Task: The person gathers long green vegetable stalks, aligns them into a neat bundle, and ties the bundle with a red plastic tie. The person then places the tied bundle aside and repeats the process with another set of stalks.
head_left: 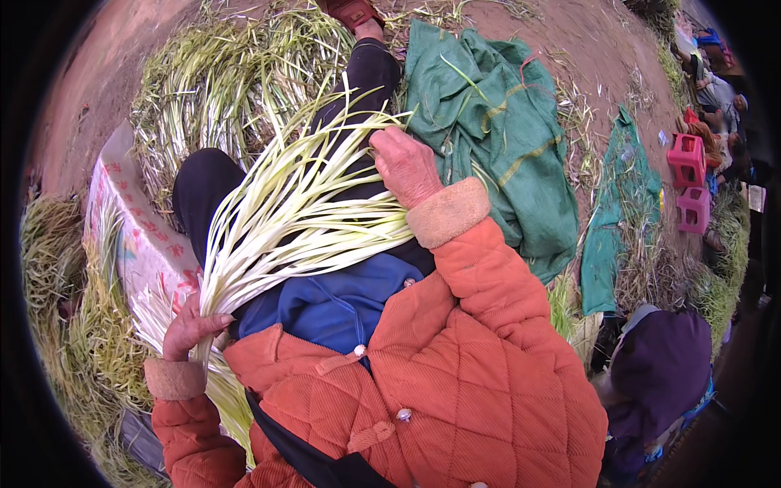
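A fanned bundle of long, pale yellow-green blanched chives (301, 203) lies across my dark trousers and blue garment. At its narrow white end, my left hand (191, 325) is closed around the stalks, thumb on top. My right hand (404, 165) is curled at the far right of the bundle, with its fingers pinched among the leaf tips; the fingertips are partly hidden. More white stalks (156, 313) show beside my left hand, over a white sack with red print (150, 232).
Loose leaves (211, 81) are heaped beyond my knees, with more piled at the left (106, 342). A crumpled green sack (496, 138) lies right of my right hand. Farther right are a green cloth (610, 236), pink stools (687, 159) and a person in purple (663, 370).
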`<state>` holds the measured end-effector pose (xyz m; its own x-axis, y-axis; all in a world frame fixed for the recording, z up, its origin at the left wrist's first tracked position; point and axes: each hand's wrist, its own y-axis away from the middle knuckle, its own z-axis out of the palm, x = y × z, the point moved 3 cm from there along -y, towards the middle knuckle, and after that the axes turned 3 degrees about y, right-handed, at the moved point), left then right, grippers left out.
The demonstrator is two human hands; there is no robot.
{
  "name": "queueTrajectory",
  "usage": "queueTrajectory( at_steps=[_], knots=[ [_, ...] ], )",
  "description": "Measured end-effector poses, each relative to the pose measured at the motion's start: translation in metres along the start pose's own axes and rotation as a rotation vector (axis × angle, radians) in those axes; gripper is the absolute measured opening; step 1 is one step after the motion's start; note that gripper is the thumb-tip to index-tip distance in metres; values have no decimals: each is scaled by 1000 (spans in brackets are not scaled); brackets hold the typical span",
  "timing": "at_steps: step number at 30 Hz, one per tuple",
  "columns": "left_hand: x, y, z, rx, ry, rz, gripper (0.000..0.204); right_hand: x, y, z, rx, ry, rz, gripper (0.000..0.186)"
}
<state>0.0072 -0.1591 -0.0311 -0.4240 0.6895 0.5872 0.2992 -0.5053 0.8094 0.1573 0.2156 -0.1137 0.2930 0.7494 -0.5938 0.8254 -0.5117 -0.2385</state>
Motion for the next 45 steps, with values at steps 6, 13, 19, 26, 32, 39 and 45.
queueTrajectory(
  at_steps=[6,13,19,26,32,39,45],
  knots=[
    [0,-1,-1,-37,-19,-16,51,47,10,-8,-36,217,476,24],
    [7,-2,1,-69,-29,-8,50,37,-18,-56,214,-27,35,29],
    [4,0,3,-48,-8,-16,51,20,-12,-14,-93,-169,292,14],
    [7,-2,1,-49,-33,-40,54,33,-12,-6,-16,-222,219,28],
    [6,-2,1,-41,-17,-45,56,29,-15,2,79,-515,232,34],
    [4,-5,-3,-60,-15,-20,57,20,-17,-9,70,-225,-57,29],
    [3,-5,-2,-52,-24,-18,55,13,-13,-12,34,-73,-137,38]
  ],
)
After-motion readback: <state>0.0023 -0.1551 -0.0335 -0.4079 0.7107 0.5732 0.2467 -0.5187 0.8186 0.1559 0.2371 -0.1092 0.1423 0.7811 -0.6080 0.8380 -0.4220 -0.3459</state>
